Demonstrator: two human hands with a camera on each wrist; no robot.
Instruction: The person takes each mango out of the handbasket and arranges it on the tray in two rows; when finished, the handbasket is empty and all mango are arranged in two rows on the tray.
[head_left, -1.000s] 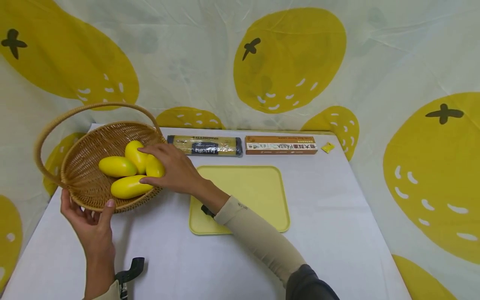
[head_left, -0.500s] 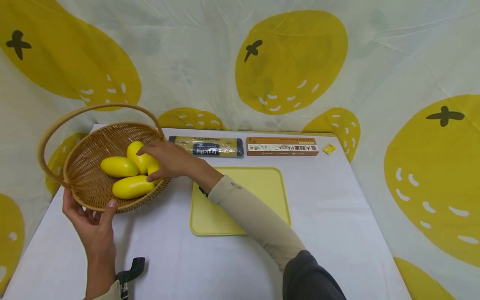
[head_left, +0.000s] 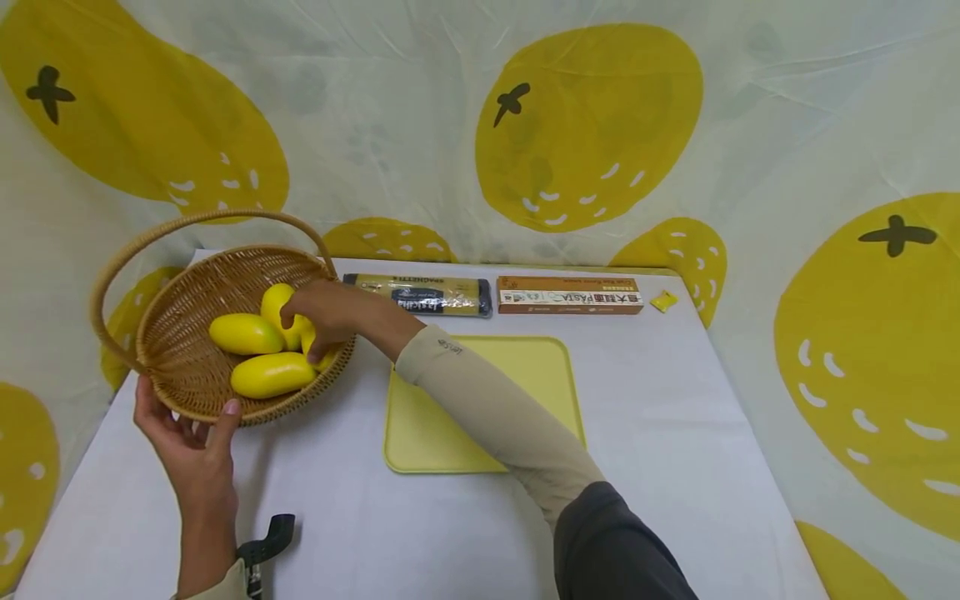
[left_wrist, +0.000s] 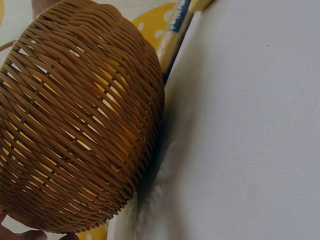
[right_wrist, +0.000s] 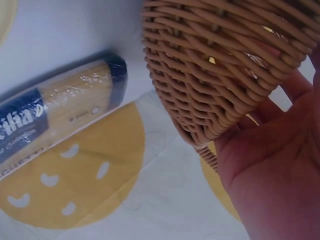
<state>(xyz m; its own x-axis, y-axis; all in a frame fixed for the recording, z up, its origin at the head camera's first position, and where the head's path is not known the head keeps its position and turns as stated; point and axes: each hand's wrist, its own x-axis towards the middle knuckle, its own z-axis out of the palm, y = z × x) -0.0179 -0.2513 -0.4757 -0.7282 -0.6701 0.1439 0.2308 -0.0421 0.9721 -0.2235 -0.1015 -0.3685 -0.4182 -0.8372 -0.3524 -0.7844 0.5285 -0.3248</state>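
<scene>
Left hand [head_left: 197,462] pinches the rim of the tilted wicker basket [head_left: 187,333]; right hand [head_left: 330,315] dips among yellow fruits [head_left: 270,375] inside, its grip unclear. Rightward, a yellow tray [head_left: 420,429] lies on white cloth [head_left: 675,417]; fruit-print drapery [head_left: 390,125] hangs behind and at both sides.

Right hand [head_left: 330,315] on yellow fruit [head_left: 307,335] in wicker basket [head_left: 187,333]

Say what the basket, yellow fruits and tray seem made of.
The basket looks like wicker or rattan, low-sheen, with woven strands and gaps. The yellow fruits are smooth and glossy, with bright highlights; perhaps plastic, though real skin can't be ruled out. The tray is probably plastic: even pale colour, smooth face, moulded-looking rim.
</scene>
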